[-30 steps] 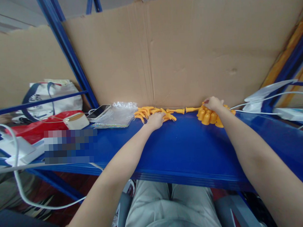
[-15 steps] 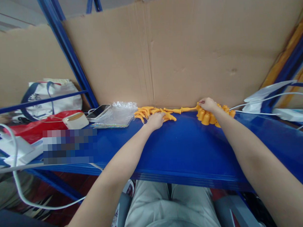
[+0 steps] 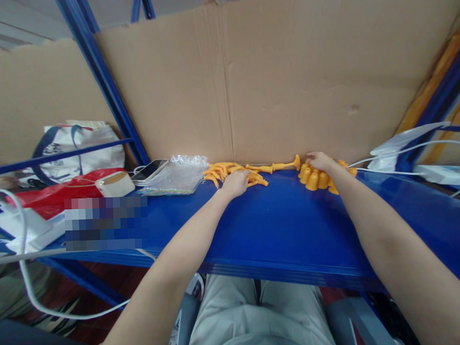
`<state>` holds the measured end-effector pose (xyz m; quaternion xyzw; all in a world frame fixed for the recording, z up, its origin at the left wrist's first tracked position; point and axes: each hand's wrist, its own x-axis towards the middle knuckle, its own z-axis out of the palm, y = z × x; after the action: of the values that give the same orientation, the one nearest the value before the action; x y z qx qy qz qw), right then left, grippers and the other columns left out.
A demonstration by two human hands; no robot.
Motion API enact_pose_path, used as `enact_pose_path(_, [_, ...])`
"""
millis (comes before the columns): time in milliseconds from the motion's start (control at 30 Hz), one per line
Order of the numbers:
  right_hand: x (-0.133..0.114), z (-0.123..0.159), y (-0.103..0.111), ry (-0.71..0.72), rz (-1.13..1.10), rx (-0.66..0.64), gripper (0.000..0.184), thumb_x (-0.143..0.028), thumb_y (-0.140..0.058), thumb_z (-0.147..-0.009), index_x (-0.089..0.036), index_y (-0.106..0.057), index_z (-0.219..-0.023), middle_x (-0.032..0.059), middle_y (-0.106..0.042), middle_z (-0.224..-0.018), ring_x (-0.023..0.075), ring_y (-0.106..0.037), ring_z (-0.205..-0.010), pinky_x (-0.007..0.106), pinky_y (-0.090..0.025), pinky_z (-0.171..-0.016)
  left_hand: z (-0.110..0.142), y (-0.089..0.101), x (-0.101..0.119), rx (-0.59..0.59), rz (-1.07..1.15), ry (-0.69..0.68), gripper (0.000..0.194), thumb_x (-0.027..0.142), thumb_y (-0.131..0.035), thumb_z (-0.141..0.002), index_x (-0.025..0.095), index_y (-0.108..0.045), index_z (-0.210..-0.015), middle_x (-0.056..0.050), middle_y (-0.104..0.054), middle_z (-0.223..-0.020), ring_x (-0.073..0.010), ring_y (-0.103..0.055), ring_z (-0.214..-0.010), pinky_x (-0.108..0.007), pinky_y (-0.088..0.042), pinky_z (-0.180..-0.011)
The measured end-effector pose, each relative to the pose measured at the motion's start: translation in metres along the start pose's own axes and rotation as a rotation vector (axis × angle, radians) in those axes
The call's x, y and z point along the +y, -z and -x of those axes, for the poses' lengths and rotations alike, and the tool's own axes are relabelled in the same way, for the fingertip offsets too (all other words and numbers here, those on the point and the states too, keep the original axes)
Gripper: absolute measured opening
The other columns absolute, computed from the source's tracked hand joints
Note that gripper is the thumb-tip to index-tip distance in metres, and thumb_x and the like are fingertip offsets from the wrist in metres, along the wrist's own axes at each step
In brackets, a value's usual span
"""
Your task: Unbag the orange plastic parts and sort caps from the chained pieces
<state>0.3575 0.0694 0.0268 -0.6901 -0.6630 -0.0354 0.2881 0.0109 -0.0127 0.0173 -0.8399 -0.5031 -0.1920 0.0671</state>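
Observation:
My left hand [image 3: 237,184] lies on a pile of orange curved pieces [image 3: 218,168], some with small metal chains at their ends. Its fingers are curled over pieces at the pile's right side, and the fingertips are partly hidden. My right hand [image 3: 320,160] is over a cluster of orange cup-shaped pieces [image 3: 315,179] standing close together. Its fingers point left and down, apart from one another, with the tips partly out of sight. Between the hands, slim orange pieces [image 3: 284,166] lie end to end along the cardboard, the rightmost with a flared end.
A cardboard sheet [image 3: 287,80] stands along the back of the blue shelf [image 3: 273,226]. Clear plastic bags [image 3: 181,174], a phone [image 3: 151,169], a red bag [image 3: 72,185] and a white power strip [image 3: 43,232] lie at left. White cables [image 3: 392,171] run at right.
My right hand set the flared end of a slim orange piece down by the cups, let go and shifted right over the cluster. My left hand stayed in place on the pile.

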Motion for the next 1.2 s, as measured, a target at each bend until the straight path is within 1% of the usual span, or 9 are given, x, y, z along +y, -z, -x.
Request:
enact_pose_path(100, [-0.005, 0.002, 0.000, -0.040, 0.107, -0.098, 0.039, -0.011, -0.055, -0.079, -0.015, -0.076, -0.112, 0.0119, -0.076, -0.108, 0.0247, -0.070, -0.101, 0.031, -0.053, -0.087, -0.001, -0.001, 0.000, 0.034, 0.006, 0.013, 0.047, 0.013, -0.048, -0.093, 0.013, -0.056, -0.139, -0.016, -0.068, -0.130, -0.0259, -0.062, -0.124, -0.041, -0.049, -0.106])
enact_pose_path(233, [-0.009, 0.004, 0.002, -0.006, 0.205, -0.101, 0.038, -0.011, -0.056, -0.080, -0.012, -0.075, -0.113, 0.0143, -0.075, -0.107, 0.0242, -0.069, -0.098, 0.029, -0.051, -0.084, -0.002, 0.001, 0.001, 0.109, 0.031, 0.003, 0.051, 0.012, -0.046, -0.094, 0.011, -0.046, -0.145, -0.018, -0.070, -0.124, -0.0251, -0.065, -0.119, -0.040, -0.050, -0.103])
enact_pose_path(400, [-0.010, 0.006, 0.004, 0.008, 0.268, -0.101, 0.040, -0.010, -0.058, -0.080, -0.011, -0.073, -0.117, 0.0160, -0.074, -0.111, 0.0252, -0.068, -0.103, 0.029, -0.050, -0.085, -0.001, 0.004, 0.003, 0.177, 0.082, -0.014, 0.052, 0.013, -0.044, -0.096, 0.011, -0.041, -0.148, -0.018, -0.069, -0.126, -0.0244, -0.065, -0.116, -0.037, -0.052, -0.099])
enact_pose_path(567, [-0.014, 0.013, 0.009, -0.119, 0.263, -0.070, 0.044, -0.010, -0.059, -0.081, -0.019, -0.071, -0.122, 0.0129, -0.073, -0.116, 0.0261, -0.068, -0.106, 0.033, -0.051, -0.085, -0.002, 0.007, 0.004, 0.212, 0.088, -0.028, 0.052, 0.013, -0.043, -0.095, 0.011, -0.039, -0.147, -0.017, -0.070, -0.122, -0.0230, -0.067, -0.112, -0.036, -0.051, -0.098])
enact_pose_path(733, [-0.022, 0.018, 0.019, -0.080, 0.249, 0.039, 0.041, -0.011, -0.054, -0.082, -0.019, -0.069, -0.120, 0.0154, -0.068, -0.122, 0.0307, -0.063, -0.114, 0.042, -0.048, -0.093, -0.001, 0.010, 0.006, 0.197, 0.087, 0.008, 0.053, 0.017, -0.043, -0.097, 0.013, -0.038, -0.149, -0.017, -0.068, -0.126, -0.0242, -0.067, -0.112, -0.036, -0.052, -0.095])
enact_pose_path(867, [-0.043, 0.022, 0.034, -0.049, 0.142, 0.204, 0.040, -0.009, -0.046, -0.086, -0.015, -0.067, -0.120, 0.0187, -0.063, -0.127, 0.0315, -0.059, -0.118, 0.041, -0.045, -0.096, 0.001, 0.014, 0.008, 0.146, 0.080, 0.016, 0.055, 0.018, -0.045, -0.096, 0.014, -0.037, -0.150, -0.017, -0.065, -0.130, -0.0249, -0.066, -0.115, -0.035, -0.052, -0.095])
enact_pose_path(933, [-0.058, 0.025, 0.040, -0.012, 0.089, 0.231, 0.041, -0.008, -0.040, -0.089, -0.014, -0.066, -0.121, 0.0192, -0.063, -0.127, 0.0305, -0.059, -0.118, 0.039, -0.044, -0.096, 0.002, 0.016, 0.010, 0.128, 0.071, 0.020, 0.056, 0.018, -0.047, -0.095, 0.015, -0.037, -0.151, -0.016, -0.066, -0.129, -0.0251, -0.066, -0.115, -0.035, -0.052, -0.095])
enact_pose_path(1100, [-0.096, 0.041, 0.049, 0.173, 0.035, 0.225, 0.039, -0.010, -0.041, -0.088, -0.015, -0.066, -0.119, 0.0166, -0.066, -0.120, 0.0305, -0.060, -0.111, 0.039, -0.046, -0.093, 0.003, 0.019, 0.013, 0.103, 0.033, 0.069, 0.065, 0.018, -0.052, -0.091, 0.018, -0.035, -0.154, -0.012, -0.071, -0.117, -0.0255, -0.068, -0.110, -0.035, -0.052, -0.094])
enact_pose_path(1200, [-0.113, 0.061, 0.050, 0.272, 0.032, 0.154, 0.037, -0.009, -0.045, -0.085, -0.015, -0.067, -0.115, 0.0149, -0.068, -0.115, 0.0291, -0.061, -0.108, 0.037, -0.047, -0.092, 0.004, 0.019, 0.015, 0.094, 0.013, 0.076, 0.057, 0.019, -0.052, -0.092, 0.018, -0.045, -0.148, -0.012, -0.071, -0.120, -0.0265, -0.067, -0.114, -0.036, -0.051, -0.096])
